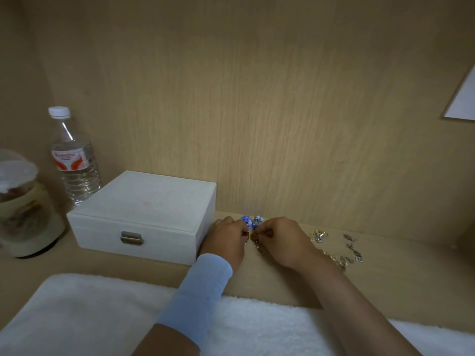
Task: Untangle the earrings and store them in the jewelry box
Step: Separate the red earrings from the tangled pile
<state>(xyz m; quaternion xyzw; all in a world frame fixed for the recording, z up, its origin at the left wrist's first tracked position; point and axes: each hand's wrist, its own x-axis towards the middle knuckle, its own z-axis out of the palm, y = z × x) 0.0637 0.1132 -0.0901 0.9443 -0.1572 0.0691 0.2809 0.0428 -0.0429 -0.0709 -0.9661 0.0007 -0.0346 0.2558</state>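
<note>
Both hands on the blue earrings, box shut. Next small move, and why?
Probably ease the hands apart to loosen the tangle: the left hand and right hand each pinch the blue earrings, which sit bunched together. The jewelry box is closed, so storing waits.

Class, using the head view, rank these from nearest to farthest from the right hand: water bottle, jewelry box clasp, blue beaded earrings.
1. Blue beaded earrings, at the fingertips of the right hand.
2. Jewelry box clasp, to the left, beyond the left hand.
3. Water bottle, far left, at the back.
</note>
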